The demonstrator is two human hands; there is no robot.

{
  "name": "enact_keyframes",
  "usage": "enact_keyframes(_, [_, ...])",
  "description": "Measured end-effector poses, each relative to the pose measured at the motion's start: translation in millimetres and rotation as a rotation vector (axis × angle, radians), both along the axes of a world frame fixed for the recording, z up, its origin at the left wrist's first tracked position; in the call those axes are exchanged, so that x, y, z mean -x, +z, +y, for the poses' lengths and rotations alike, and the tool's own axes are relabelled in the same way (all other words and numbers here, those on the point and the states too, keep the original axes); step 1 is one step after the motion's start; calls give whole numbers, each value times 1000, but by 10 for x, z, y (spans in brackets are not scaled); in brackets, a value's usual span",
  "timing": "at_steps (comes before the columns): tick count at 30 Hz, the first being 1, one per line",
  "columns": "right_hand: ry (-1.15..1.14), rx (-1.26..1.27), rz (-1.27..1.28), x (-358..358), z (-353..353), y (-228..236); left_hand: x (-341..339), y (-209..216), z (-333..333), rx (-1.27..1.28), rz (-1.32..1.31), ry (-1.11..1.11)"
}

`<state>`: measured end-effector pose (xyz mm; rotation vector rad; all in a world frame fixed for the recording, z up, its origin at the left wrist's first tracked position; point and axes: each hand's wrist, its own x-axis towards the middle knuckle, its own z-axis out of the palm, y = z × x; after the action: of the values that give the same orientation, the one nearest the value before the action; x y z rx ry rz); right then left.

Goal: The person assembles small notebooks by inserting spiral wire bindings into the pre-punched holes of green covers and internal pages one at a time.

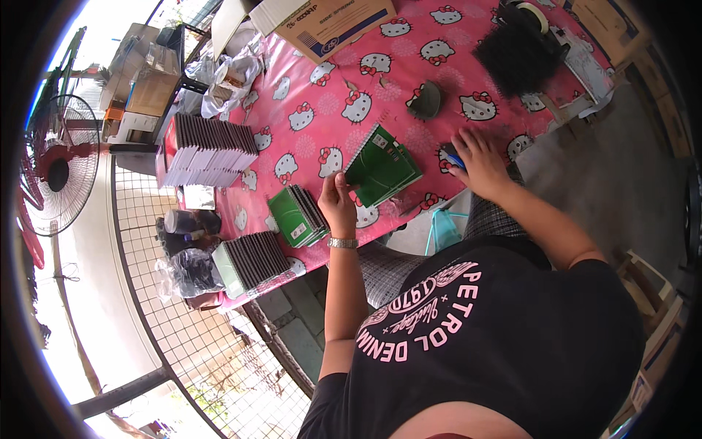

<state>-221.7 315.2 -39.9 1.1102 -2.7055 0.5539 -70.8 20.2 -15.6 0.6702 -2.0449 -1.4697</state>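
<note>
Extending beyond the fingers of both hands, a pink patterned table (402, 77) carries the work. A cardboard box (336, 33) stands on it, well ahead of the left fingers. A large stack of notebooks (208, 150) is left of and ahead of those fingers; a dark-edged stack (252, 261) is left of them and nearer the body. The wire-bound green notebook (384, 167) is at the left fingertips, between the 2 hands. A small pile (292, 216) of like covers is just left of the left fingers. Right hand (481, 162): fingers slightly spread over a blue object (455, 159); its kind and the firmness of grip cannot be told. Left hand (336, 194): thumb and fingers pinching the notebook's near edge. Progress, as judged: 1 unit in process, 3 groups stacked; which groups are completed and which remain cannot be told.
</note>
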Motion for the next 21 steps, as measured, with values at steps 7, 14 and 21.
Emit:
enact_keyframes(7, [288,389,-280,-380,-361,457,109,9,144,169,32,47])
enact_keyframes(14, [425,384,-71,-491,-1076,685,78,-143,132,-26,131,45])
enact_keyframes(21, [457,339,-302,-555,-1177,683,33,-234,112,51,233,104])
